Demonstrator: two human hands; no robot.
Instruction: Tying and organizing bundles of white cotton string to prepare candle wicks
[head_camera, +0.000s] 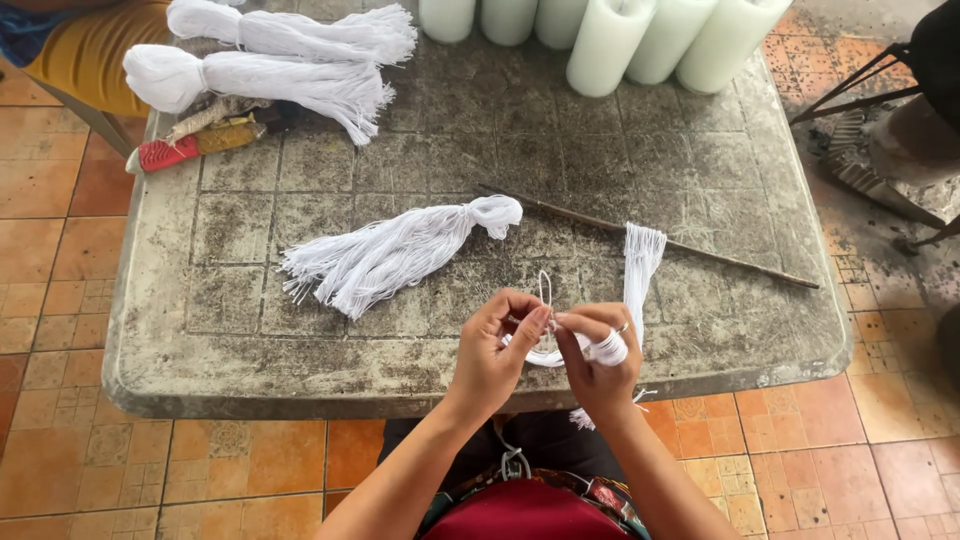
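My left hand and my right hand meet over the near edge of a worn grey table. Both pinch a thin white string that loops up between the fingertips. A bundle of white threads is wrapped around my right hand; its cut ends lie up on the table and hang below the wrist. A loose white thread tassel with a knotted head lies on the table just left of my hands.
Two larger white thread bundles lie at the far left, beside a red-handled tool. Several pale green candles stand along the far edge. A thin dark stick lies diagonally. Metal chair legs stand right, on orange tiles.
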